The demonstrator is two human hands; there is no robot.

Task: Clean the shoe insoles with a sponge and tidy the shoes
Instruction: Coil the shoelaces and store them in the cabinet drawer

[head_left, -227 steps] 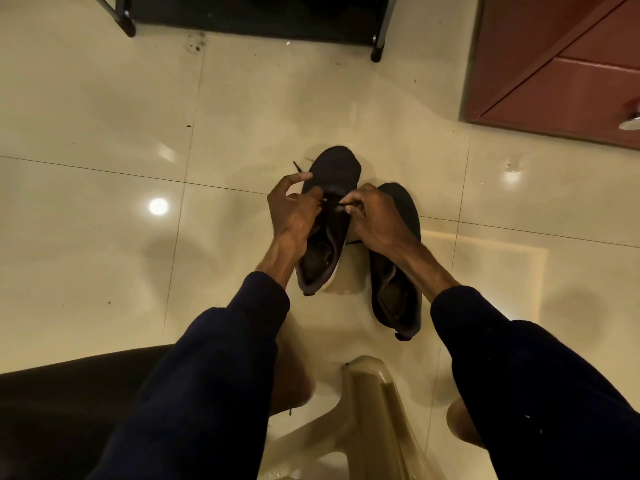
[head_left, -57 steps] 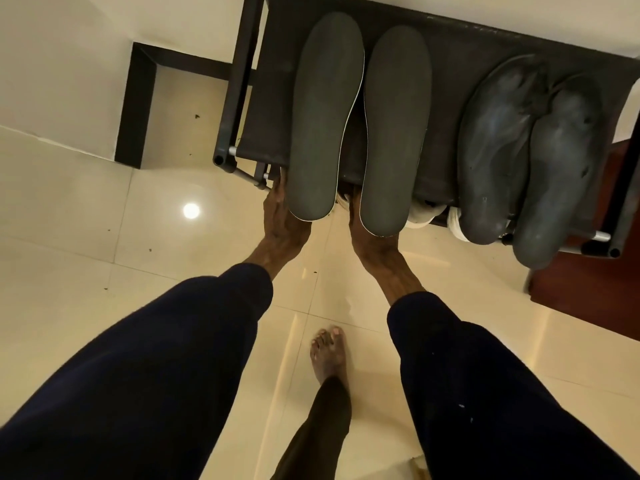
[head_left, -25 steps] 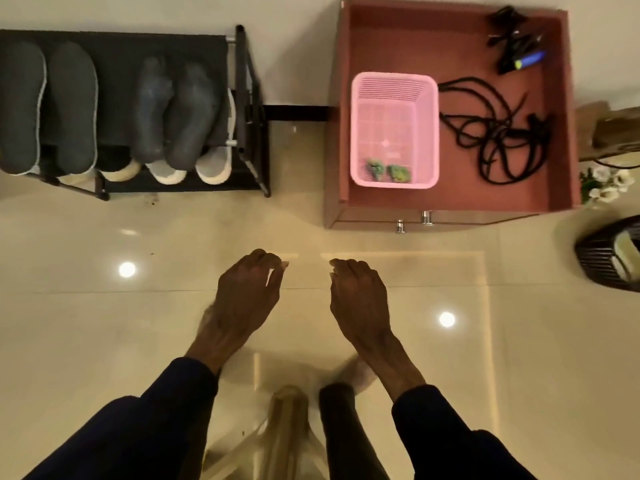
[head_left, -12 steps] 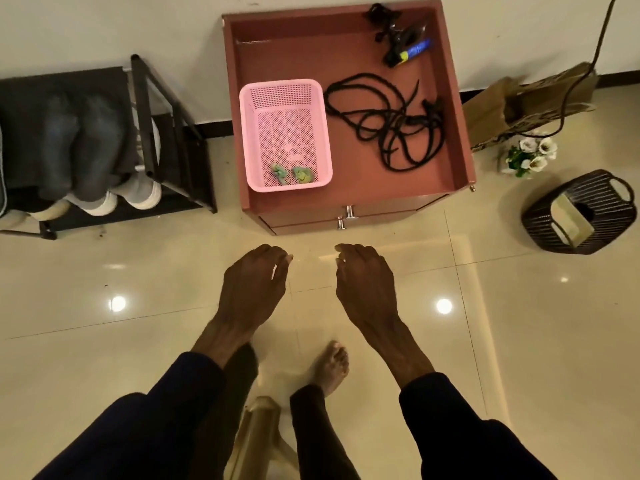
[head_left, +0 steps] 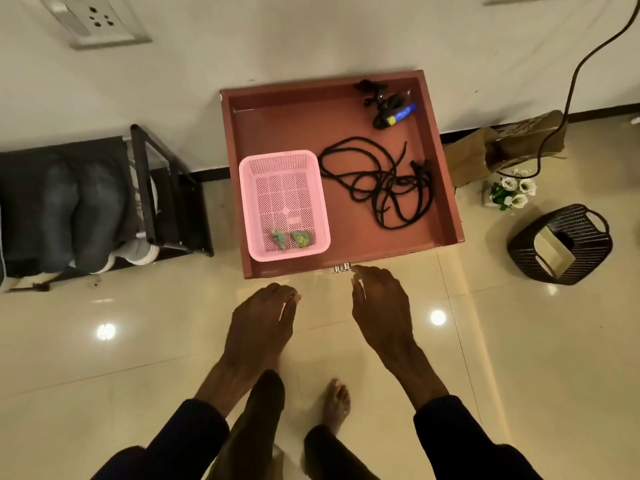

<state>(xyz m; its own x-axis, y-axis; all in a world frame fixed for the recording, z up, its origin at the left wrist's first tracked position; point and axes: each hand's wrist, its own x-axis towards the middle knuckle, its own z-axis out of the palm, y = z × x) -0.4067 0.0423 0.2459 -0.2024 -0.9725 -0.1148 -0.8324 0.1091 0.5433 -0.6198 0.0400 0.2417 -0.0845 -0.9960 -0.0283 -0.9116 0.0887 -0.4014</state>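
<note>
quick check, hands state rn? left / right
Left hand: open, fingers relaxed, holding nothing.
Right hand: open, holding nothing, fingertips close to the cabinet knobs; contact cannot be told.

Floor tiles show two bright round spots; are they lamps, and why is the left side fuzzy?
Head view: the spots are glare, lights mirrored in the glossy floor; also in the head view, the shoe rack and insoles near the left edge look smeared, likely wide-angle softness or motion.

Ahead of the hands: pink perforated basket [head_left: 284, 206] holding green pieces [head_left: 291, 239], black cord [head_left: 377, 188], reddish-brown cabinet top [head_left: 346, 129]. Right: dark woven basket [head_left: 561, 244]. Floor [head_left: 104, 341] glossy cream tile.
</note>
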